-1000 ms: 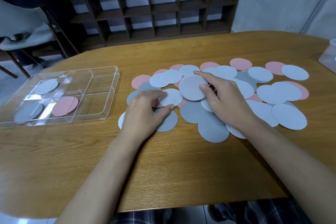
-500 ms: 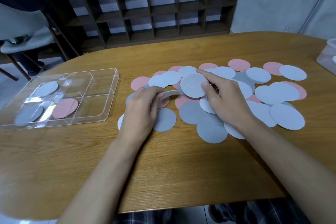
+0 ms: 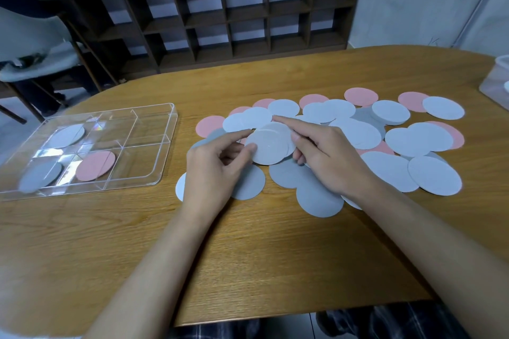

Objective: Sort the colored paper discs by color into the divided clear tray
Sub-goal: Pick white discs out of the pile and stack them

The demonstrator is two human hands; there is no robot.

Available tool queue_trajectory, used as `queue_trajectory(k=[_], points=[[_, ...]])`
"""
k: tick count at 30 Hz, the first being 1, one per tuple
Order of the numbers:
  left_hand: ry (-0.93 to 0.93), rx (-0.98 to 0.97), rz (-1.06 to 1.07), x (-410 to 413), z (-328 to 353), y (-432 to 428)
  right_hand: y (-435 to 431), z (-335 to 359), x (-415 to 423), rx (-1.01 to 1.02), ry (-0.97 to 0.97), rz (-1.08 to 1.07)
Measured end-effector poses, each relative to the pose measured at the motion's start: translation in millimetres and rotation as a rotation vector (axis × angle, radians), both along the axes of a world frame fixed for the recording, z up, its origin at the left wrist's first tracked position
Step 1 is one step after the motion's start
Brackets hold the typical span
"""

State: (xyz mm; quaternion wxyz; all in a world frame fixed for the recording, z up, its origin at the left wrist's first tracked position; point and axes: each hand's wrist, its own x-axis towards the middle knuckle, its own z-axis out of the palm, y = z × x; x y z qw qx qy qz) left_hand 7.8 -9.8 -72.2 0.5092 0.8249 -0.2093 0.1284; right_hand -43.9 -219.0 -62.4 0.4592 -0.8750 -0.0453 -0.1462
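Observation:
A spread of white, grey and pink paper discs covers the middle and right of the wooden table. Both hands meet over its left part on a small stack of white discs, lifted off the pile. My left hand pinches the stack's left edge with thumb and fingers. My right hand grips its right edge, index finger stretched over the top. The divided clear tray lies at the left, holding a white disc, a grey disc and a pink disc in separate compartments.
A clear plastic container stands at the table's right edge. Behind the table are a dark cubby shelf and a chair at the far left. Bare tabletop lies in front of the discs.
My left hand lifted a white disc from the pile and brought it up to the disc held by my right hand; both hands now hold them together as a stack.

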Motion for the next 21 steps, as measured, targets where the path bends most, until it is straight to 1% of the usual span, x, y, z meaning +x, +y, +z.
queue_trajectory(k=[4, 6, 9, 11, 13, 15, 18, 21], points=[[0.038, -0.009, 0.007, -1.6, 1.6, -0.4, 2.9, 0.4, -1.5, -0.002, 0.013, 0.062], [0.027, 0.01, 0.011, -1.8, 1.9, -0.7, 5.1, 0.4, -1.5, -0.078, -0.005, 0.077], [0.002, 0.032, 0.016, -1.2, 2.3, -1.2, 4.8, -1.1, 1.0, -0.222, -0.076, 0.06], [-0.026, 0.052, 0.0, -1.1, 4.1, -2.5, 0.9, -2.6, 3.7, -0.25, -0.13, 0.033], [-0.07, 0.088, -0.011, 2.8, 6.6, -3.8, -4.8, -2.1, 5.0, -0.232, -0.156, -0.015], [-0.12, 0.169, 0.002, 14.0, 7.5, -4.1, -10.7, -1.0, 6.2, -0.219, -0.159, -0.065], [-0.175, 0.365, 0.025, 36.8, 8.4, -6.7, -17.4, -2.3, 7.7, -0.229, -0.139, -0.103], [-0.153, 0.464, -0.017, 53.2, 9.6, -10.2, -22.2, -4.3, 9.4, -0.261, -0.125, -0.121]])
